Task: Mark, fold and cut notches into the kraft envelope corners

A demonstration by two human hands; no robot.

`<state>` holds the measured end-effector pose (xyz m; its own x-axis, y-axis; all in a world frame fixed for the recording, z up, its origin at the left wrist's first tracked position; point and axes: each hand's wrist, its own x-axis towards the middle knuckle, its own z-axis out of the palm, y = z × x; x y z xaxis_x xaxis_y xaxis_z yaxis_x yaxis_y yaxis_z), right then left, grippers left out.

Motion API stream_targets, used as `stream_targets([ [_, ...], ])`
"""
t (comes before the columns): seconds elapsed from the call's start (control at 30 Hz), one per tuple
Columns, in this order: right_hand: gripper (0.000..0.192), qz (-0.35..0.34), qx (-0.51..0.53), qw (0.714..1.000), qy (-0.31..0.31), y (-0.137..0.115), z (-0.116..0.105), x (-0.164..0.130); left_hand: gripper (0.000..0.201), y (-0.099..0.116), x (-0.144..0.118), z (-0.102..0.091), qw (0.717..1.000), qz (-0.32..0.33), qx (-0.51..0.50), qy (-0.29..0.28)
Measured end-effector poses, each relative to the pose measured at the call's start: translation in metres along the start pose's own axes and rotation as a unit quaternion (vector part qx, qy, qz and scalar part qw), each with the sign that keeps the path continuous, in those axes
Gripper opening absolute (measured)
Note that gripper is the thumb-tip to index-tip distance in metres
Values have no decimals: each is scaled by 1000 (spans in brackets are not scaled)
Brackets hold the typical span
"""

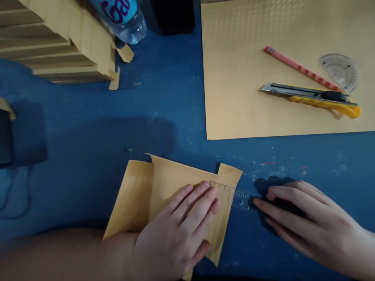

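Tan paper piece (pixel 164 187) lies flat on blue counter (pixel 88 128), under my left hand (pixel 178 230); fingers together, pressing paper down. Clear ruler (pixel 234 193) pokes out from paper's right edge toward my right hand (pixel 301 222) (fingers stretched flat, tips just beside ruler end, gripping nothing I can make out). Yellow cutter (pixel 316 97) well apart, on big sheet (pixel 249 78).

Tan notched paper piece (pixel 164 187) flat on blue table, clear ruler (pixel 234 193) across its right edge
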<state>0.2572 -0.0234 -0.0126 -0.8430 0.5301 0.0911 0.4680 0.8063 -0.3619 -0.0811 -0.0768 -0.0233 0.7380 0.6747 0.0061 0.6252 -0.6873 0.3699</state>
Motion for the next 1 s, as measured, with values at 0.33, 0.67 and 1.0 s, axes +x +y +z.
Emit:
stream_targets([
  [0.33,37,1,-2,1000,1,0,1,1,58,0,1,-1,1000,4,14,2],
  [0.67,34,11,19,999,46,-1,0,9,76,1,6,-4,997,24,62,39],
  [1.0,28,-11,8,996,86,-1,3,17,87,8,9,0,992,33,103,72],
])
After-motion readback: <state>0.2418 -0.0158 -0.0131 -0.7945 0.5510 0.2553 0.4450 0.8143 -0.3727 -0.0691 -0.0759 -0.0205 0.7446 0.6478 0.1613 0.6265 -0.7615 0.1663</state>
